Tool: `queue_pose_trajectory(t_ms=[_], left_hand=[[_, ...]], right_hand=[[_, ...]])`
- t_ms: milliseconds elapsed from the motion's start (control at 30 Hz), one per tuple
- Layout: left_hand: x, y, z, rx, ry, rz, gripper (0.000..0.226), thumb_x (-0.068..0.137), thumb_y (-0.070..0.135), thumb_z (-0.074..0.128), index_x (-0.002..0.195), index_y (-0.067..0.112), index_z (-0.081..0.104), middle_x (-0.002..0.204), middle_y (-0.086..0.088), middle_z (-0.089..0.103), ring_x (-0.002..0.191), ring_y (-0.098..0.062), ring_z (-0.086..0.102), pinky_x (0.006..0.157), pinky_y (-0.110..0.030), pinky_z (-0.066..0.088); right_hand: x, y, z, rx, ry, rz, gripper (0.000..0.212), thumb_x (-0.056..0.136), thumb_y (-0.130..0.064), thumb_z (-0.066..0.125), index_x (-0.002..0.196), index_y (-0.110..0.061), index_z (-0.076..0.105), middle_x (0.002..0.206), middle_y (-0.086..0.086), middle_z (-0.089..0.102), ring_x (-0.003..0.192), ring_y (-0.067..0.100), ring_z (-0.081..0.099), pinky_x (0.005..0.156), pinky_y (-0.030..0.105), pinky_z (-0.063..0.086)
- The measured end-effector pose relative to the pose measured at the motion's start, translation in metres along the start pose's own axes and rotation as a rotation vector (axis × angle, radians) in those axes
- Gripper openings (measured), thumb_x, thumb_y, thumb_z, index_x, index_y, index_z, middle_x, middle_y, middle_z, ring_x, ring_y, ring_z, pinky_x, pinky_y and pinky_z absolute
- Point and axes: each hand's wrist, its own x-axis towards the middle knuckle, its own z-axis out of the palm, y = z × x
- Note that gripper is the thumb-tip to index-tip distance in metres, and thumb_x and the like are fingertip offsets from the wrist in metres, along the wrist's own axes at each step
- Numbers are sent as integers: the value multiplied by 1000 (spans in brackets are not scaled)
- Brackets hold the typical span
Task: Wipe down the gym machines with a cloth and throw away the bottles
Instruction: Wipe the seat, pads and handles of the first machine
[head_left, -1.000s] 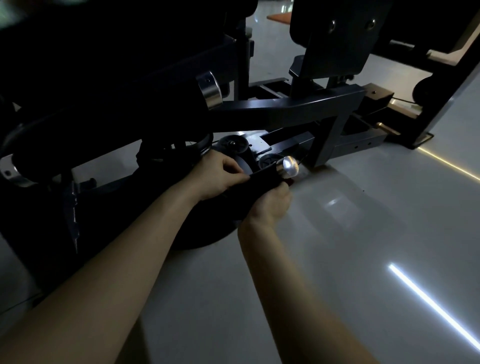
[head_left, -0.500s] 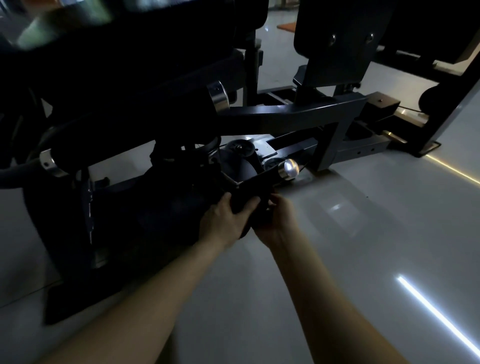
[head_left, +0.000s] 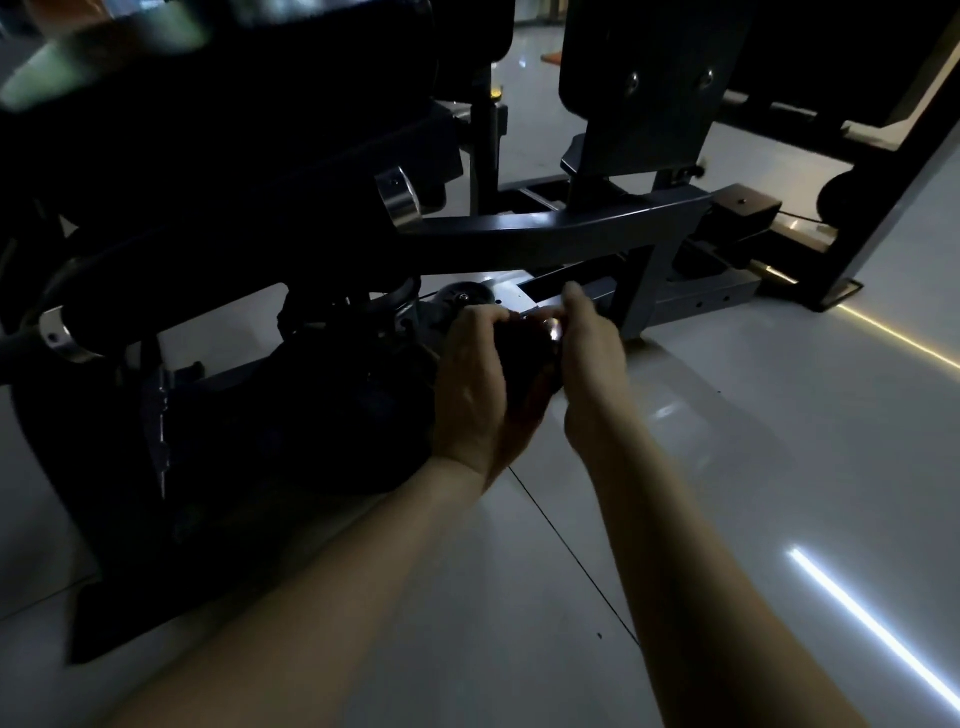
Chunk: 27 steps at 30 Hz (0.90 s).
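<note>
While both hands sat lower on the near face 0.5 s ago, they have now slid up to bracket the dark end piece (head_left: 522, 364) of the gym machine (head_left: 545, 234). The left hand (head_left: 470, 384) curls its fingers over that piece's top. The right hand (head_left: 589, 353) lies along its right side, half covering the silver knob (head_left: 554, 328), fingers fairly straight, grip unclear. Any cloth is lost in the dark between the palms. This part's wipe is probably nearly finished; no bottles show.
</note>
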Motion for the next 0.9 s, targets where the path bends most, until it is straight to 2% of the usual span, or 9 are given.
queue_pose_trajectory(t_ms=[67,133,267,433,533,633,700,800,900], left_hand=[[-2,-11,6,137,-55,113,44,96,41,60,124,8,55,117,-7,60,105,-19,58,88,-36,52],[-8,-29,11,368,-78,251,43,105,38,50,128,3,61,120,-10,62,110,-22,58,95,-37,47],[-19,-52,15,323,-81,274,49,107,40,48,142,5,48,136,-16,55,126,-31,53,106,-29,44],[-38,-88,13,409,-147,110,55,102,30,58,145,-3,47,145,-21,51,139,-33,45,116,-43,40],[-40,-98,11,526,-182,50,51,102,31,57,143,1,50,142,-17,55,137,-31,48,122,-42,30],[-47,-112,2,625,-142,-87,46,105,38,48,135,4,54,137,-16,58,131,-32,53,113,-40,38],[-51,-115,-2,655,-134,-166,48,107,39,45,135,2,52,136,-20,57,129,-34,54,108,-41,41],[-51,-101,8,564,-137,-86,50,107,36,45,141,-1,50,141,-21,53,135,-34,47,112,-43,39],[-40,-79,19,414,-127,-30,48,107,33,46,143,2,49,145,-16,49,140,-27,41,117,-35,34]], right_hand=[[-2,5,10,-189,-1,-117,52,91,-62,33,99,-22,65,92,-4,70,96,19,66,89,49,53],[-4,5,12,-263,-3,-160,56,89,-67,30,98,-23,64,85,-10,70,96,17,65,92,50,50],[2,8,11,-289,19,-191,59,84,-70,28,86,-25,64,89,-3,68,91,20,64,89,54,51],[6,12,14,-291,63,-218,56,90,-59,29,79,-19,67,79,-1,67,79,19,62,76,45,50],[8,16,14,-258,55,-248,58,92,-54,31,81,-10,66,76,7,67,75,22,62,73,45,49],[8,18,14,-230,62,-278,56,93,-45,33,84,1,63,79,21,64,72,34,58,66,48,47],[8,18,13,-215,49,-298,54,93,-42,33,86,4,61,81,26,61,68,31,53,62,44,43],[8,20,12,-229,42,-329,49,96,-37,34,85,4,59,81,25,59,72,34,55,62,41,41],[8,21,12,-216,41,-323,44,96,-38,34,80,-3,56,77,19,57,78,36,55,69,51,46]])
